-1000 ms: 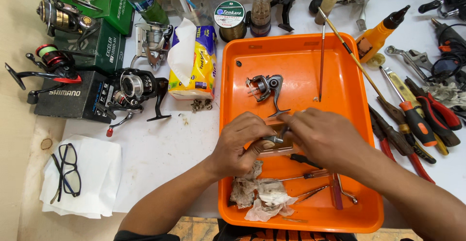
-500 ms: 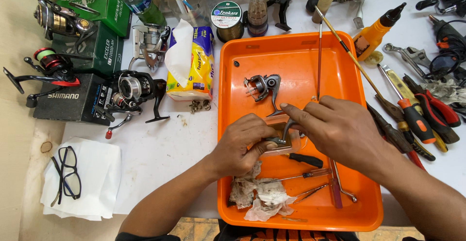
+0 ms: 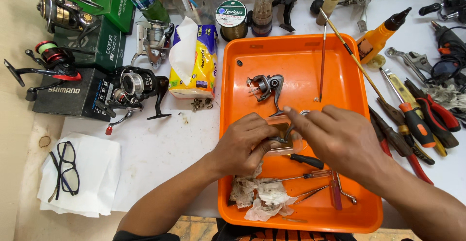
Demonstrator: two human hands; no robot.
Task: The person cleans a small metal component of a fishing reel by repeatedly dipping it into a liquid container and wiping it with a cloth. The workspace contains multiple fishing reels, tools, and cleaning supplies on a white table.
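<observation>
While black eyeglasses (image 3: pixel 63 167) lie on a white cloth (image 3: pixel 82 178) at far left, the left hand (image 3: pixel 245 141) pinches a small metal reel part (image 3: pixel 282 135) over the orange tray (image 3: pixel 242 66); the right hand (image 3: pixel 344 136) touches it with extended fingers, screwdrivers (image 3: pixel 412 119) just beyond.

Reel repair workbench: fishing reels (image 3: pixel 130 88), screwdrivers (image 3: pixel 412 122), orange tray (image 3: pixel 340 76).
</observation>
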